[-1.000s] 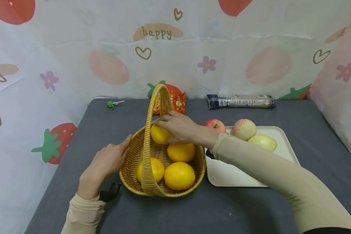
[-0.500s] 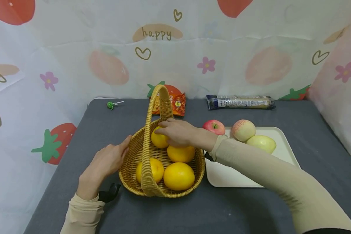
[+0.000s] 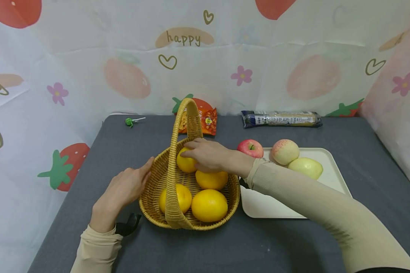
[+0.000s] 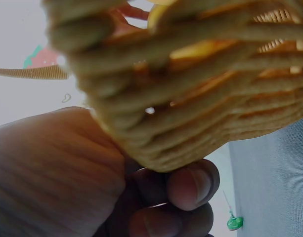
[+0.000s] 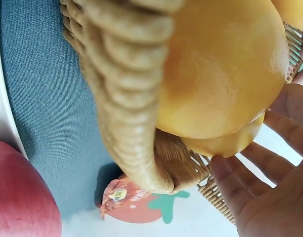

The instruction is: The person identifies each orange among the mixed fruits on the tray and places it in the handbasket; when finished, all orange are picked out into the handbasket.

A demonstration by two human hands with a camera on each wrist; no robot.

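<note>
In the head view my left hand [image 3: 126, 185] is at the left side of the wicker basket [image 3: 157, 185]. The left wrist view shows its curled fingertips [image 4: 191, 185] at the outside of the basket wall, gripping it. My right hand [image 3: 210, 154] reaches over the basket's right rim. It holds a yellow orange [image 3: 185, 163] at the back of the basket, fingers around the top and side. Beneath that wrist lies a second orange [image 3: 212, 179], partly covered. Towards the front are another orange [image 3: 209, 205] and one behind the handle [image 3: 182, 198].
Right of the basket is a white tray [image 3: 270, 206], with a red apple [image 3: 251, 148], a peach [image 3: 285, 151] and a yellow-green fruit [image 3: 305, 167]. Behind stand an orange snack packet [image 3: 208, 121] and a long wrapped pack [image 3: 281, 118]. A green lollipop [image 3: 130, 121] lies back left.
The right hand has sunk slightly into the basket with its orange, showing more of the fruit. The left hand has stayed where it was.
</note>
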